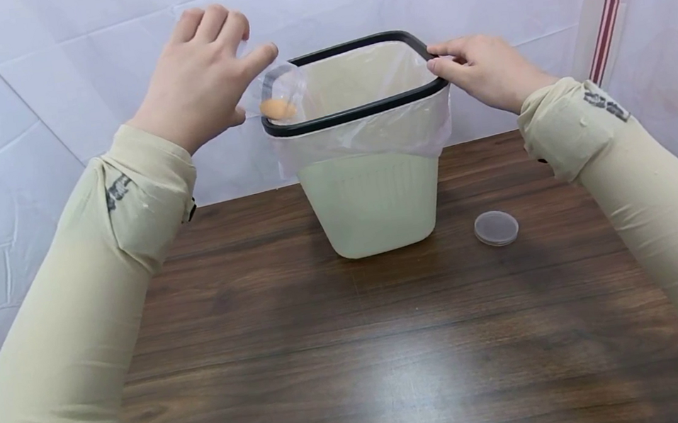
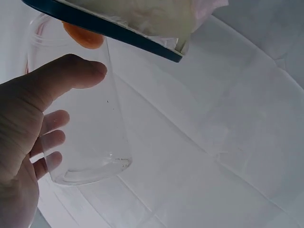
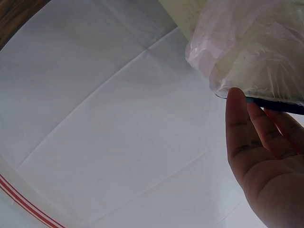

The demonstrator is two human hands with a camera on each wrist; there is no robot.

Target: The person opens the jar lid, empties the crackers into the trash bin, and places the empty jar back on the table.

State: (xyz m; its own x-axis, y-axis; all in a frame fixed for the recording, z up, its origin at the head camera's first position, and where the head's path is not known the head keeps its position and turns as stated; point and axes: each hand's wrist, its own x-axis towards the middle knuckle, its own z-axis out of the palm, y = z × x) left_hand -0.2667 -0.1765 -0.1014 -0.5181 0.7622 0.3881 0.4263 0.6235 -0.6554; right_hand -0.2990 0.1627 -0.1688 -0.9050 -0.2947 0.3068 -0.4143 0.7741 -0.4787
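Note:
My left hand [image 1: 201, 69] holds a clear plastic jar [image 2: 90, 114], its thumb along one side and fingertips showing through the wall. The jar is tipped, with its mouth over the left end of the trash bin's black rim [image 1: 358, 110]. A small, smooth orange lump [image 1: 278, 109] lies inside close to the mouth. On the opposite side, my right hand [image 1: 488, 70] grips the rim of the trash bin [image 1: 376, 199] with thumb and fingers. Lining the pale green bin is a thin translucent bag [image 1: 361, 138], folded down outside under the rim.
A round clear lid [image 1: 496, 228] lies on the dark wooden table [image 1: 357, 352], right of the bin. White sheeting [image 1: 121, 69] hangs close behind the bin and along both sides, with a red-striped strip [image 1: 613, 0] at the right corner.

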